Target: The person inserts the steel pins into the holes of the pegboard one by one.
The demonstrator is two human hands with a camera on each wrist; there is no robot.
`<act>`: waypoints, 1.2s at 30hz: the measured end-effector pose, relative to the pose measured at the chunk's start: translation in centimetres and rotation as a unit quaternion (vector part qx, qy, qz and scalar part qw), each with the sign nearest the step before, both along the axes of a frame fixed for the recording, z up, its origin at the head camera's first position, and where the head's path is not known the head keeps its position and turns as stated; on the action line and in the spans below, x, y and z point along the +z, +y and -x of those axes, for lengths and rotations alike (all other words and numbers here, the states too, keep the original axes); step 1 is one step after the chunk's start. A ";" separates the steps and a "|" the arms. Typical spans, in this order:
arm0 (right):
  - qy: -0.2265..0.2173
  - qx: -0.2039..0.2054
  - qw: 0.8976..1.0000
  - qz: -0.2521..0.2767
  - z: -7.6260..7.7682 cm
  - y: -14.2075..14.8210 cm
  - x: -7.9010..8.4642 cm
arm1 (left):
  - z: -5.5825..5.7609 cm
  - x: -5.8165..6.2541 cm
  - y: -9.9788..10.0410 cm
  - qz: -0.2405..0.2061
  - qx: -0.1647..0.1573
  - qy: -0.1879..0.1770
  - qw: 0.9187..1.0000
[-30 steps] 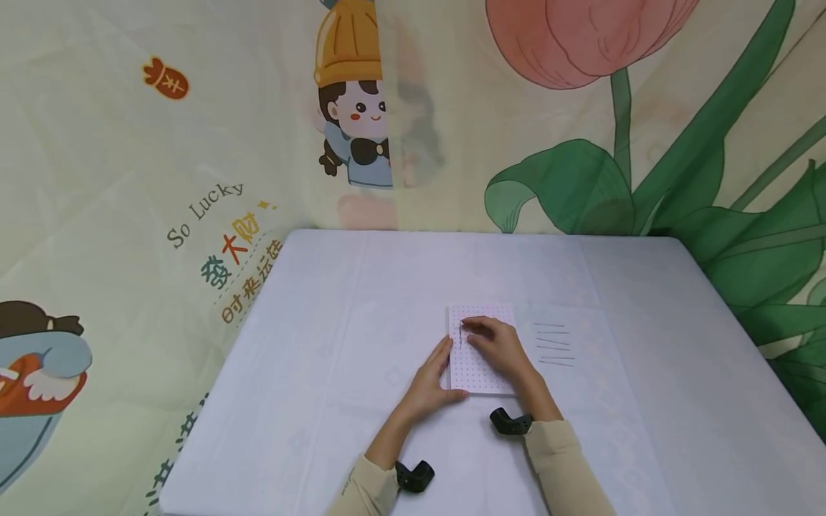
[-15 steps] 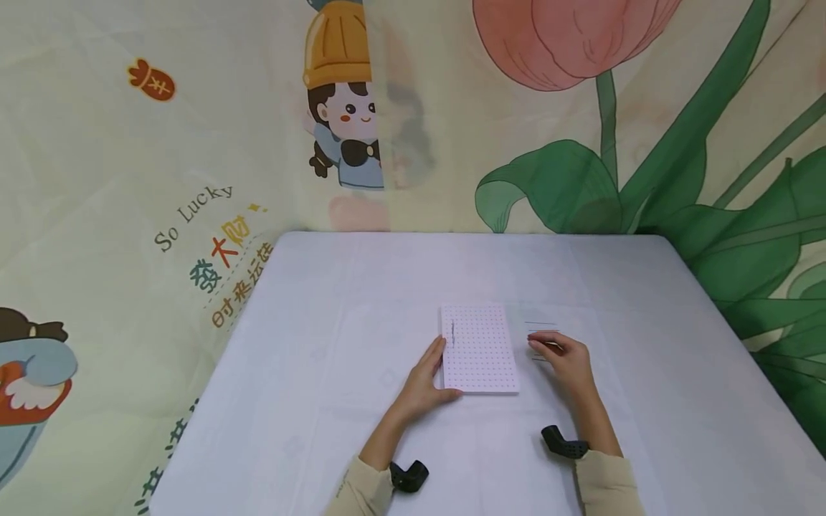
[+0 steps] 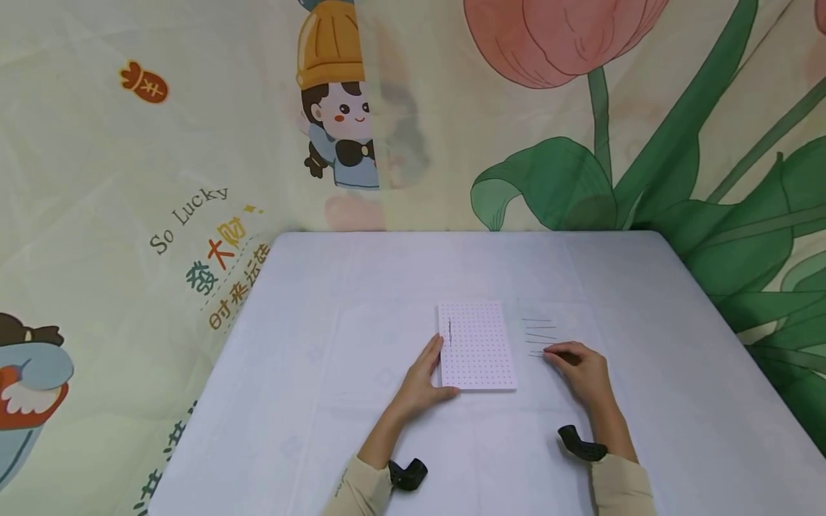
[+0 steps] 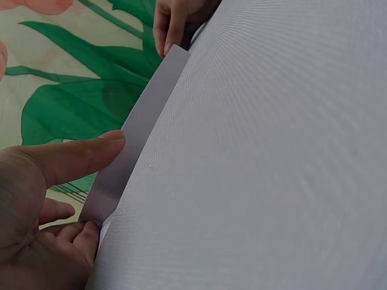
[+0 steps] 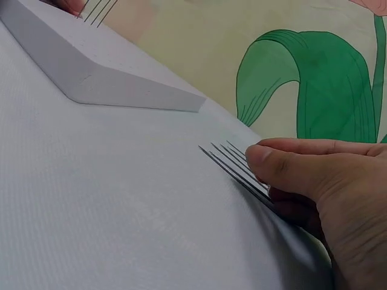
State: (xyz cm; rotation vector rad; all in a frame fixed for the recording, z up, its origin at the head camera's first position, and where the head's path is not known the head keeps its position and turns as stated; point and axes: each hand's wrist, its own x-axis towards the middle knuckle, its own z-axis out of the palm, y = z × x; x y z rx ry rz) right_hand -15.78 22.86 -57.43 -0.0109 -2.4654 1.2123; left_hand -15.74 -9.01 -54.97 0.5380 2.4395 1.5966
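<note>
My left hand (image 3: pixel 418 383) rests at the near left corner of a white board (image 3: pixel 480 358) dotted with small holes, its straight thumb along the front edge and its fingers along the left side. Several thin dark needle-like sticks (image 5: pixel 97 13) stand up from the board near its left side. To the right of the board, more such sticks (image 3: pixel 538 327) lie side by side on the white cloth. My right hand (image 3: pixel 583 369) is over their near end, thumb and fingertips together, pinching the right end of a stick. Its curled fingers partly hide the sticks in the right wrist view.
A white-clothed table (image 3: pixel 361 301) spreads around the board. Behind it hangs a printed backdrop (image 3: pixel 426 107) with a tulip, leaves and cartoon figures. A black wrist camera (image 3: pixel 408 474) sits by the left sleeve, another black wrist camera (image 3: pixel 581 443) by the right.
My right hand has left the board, moved right to the lying sticks, then shifted toward their near end. My left hand stays at the board. The head view has shifted slightly.
</note>
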 end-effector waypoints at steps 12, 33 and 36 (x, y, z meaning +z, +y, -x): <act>0.009 0.027 0.996 -0.088 0.3 -1.1 0.4 | 0.0 0.0 -0.1 0.001 0.005 -0.005 1.000; 0.000 0.051 0.992 -0.117 0.4 -1.6 0.8 | 0.0 -0.1 -0.2 0.000 0.002 0.000 1.000; 0.008 0.043 0.993 -0.109 0.2 -1.7 0.8 | 0.1 -0.2 -0.2 -0.008 -0.005 0.006 1.000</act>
